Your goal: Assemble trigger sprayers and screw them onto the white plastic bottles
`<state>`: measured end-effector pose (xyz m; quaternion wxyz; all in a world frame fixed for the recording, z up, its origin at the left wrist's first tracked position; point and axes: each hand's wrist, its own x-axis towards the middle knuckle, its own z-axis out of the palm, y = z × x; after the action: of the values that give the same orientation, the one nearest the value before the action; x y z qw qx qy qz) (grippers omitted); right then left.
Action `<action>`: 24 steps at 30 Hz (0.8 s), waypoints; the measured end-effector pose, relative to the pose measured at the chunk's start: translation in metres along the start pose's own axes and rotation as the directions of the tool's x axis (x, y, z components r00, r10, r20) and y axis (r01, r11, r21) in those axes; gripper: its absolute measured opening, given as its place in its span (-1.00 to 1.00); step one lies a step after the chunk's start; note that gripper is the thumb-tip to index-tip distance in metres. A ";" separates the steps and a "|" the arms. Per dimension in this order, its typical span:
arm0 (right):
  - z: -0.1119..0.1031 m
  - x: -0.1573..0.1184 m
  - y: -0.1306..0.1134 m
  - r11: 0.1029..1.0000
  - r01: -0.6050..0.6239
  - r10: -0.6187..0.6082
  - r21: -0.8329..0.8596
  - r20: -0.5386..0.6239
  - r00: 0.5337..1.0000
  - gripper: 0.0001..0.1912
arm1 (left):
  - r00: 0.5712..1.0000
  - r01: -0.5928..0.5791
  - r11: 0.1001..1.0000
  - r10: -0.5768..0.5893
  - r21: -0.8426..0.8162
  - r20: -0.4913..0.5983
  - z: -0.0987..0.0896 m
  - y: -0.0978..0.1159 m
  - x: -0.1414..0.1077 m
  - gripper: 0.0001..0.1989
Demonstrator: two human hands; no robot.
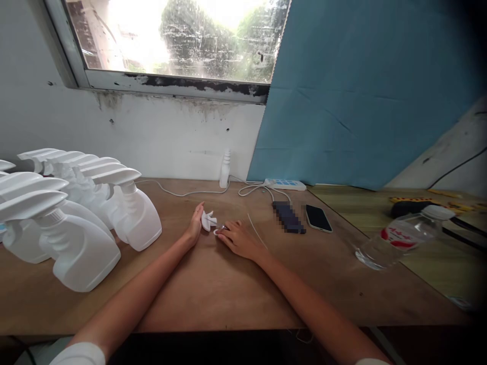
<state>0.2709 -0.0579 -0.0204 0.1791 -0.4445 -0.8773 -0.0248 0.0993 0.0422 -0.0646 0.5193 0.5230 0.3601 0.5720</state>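
Near the middle of the table, my left hand [195, 224] stands on its edge with the fingers drawn together. Against its palm side it holds a small white plastic spray trigger piece [208, 221]. My right hand [241, 240] lies just to the right, palm down. Its thumb and fingertips pinch a small shiny part [222, 228], too small to name. A small white ring [217, 232] shows at these fingertips; whether it belongs to that part I cannot tell. The two hands are a short gap apart.
Several white spray bottles [87, 248] stand in rows at the left. A narrow white bottle-shaped piece [225, 170] leans by the wall. A power strip [285, 184], white cables, a blurred-out dark object [288, 218], a phone [318, 218] and a tilted water bottle [399, 241] are at the right.
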 end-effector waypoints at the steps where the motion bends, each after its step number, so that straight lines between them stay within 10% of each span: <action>1: 0.000 -0.001 0.008 0.999 -0.039 0.038 -0.016 -0.008 0.999 -0.65 | 0.999 0.004 1.000 -0.004 0.002 0.044 0.005 -0.002 -0.002 -0.56; 7: 0.001 -0.011 0.050 0.945 -0.315 0.312 -0.085 -0.047 0.949 -0.61 | 0.903 -0.264 0.931 0.147 0.251 0.404 0.040 -0.014 -0.008 -0.41; 16: -0.005 -0.024 0.084 0.885 -0.455 0.446 -0.096 -0.108 0.889 -0.60 | 0.961 -0.245 0.930 0.195 0.273 0.197 0.102 -0.022 0.006 -0.28; 24: -0.008 -0.004 0.059 0.905 -0.414 0.422 0.095 -0.313 0.851 -0.64 | 0.995 -0.025 0.993 0.036 -0.119 0.088 0.096 -0.023 0.003 -0.44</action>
<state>0.3224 -0.0270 -0.0217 0.3281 -0.6121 -0.7179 -0.0481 0.1978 0.0373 -0.0674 0.5562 0.5220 0.2939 0.5760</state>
